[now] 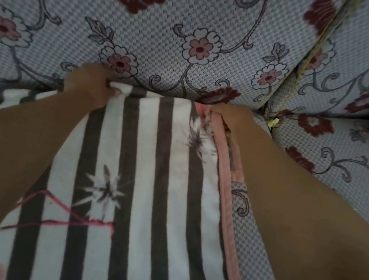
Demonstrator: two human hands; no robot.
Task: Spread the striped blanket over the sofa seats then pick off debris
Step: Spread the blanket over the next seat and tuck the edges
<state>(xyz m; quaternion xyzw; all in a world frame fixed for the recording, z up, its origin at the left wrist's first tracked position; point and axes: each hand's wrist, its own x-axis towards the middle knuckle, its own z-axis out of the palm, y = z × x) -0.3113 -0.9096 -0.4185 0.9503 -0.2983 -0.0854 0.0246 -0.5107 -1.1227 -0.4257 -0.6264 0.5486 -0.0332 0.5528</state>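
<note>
- Both hands, left and right, gripped the blanket edge at the sofa back.
- Spreading was part done; a pink thread was not yet picked off.

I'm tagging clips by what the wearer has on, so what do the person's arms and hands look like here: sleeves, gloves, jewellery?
Both forearms are bare as far as the frame shows, with no sleeve in view. The left hand and the right hand wear no gloves. No watch, bracelet or ring shows on the parts in view; the fingertips are mostly hidden by fabric.
</note>
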